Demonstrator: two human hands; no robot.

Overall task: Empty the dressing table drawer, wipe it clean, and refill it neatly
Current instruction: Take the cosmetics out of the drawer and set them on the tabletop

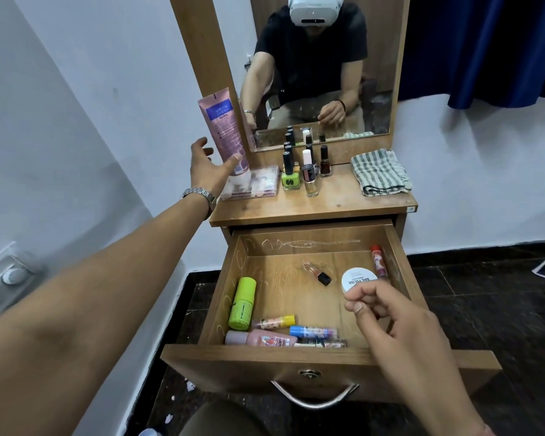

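Note:
The wooden drawer (296,357) is pulled out. In it lie a green bottle (242,303), a pink bottle (258,338), a blue tube (312,331), a yellow-capped tube (274,321), a small black-capped bottle (318,273) and a red-capped tube (378,261). My right hand (397,322) pinches a white round jar (357,278) over the drawer's right side. My left hand (208,166) reaches to the tabletop's back left and holds the lower part of a tall pink tube (224,127). The tube stands tilted against the mirror frame on a clear plastic case (258,184).
Several nail polish bottles (306,171) stand in the middle of the tabletop (312,206). A folded striped cloth (379,171) lies at its back right. A mirror (321,73) rises behind, a white wall is at the left, a blue curtain (491,42) at the right.

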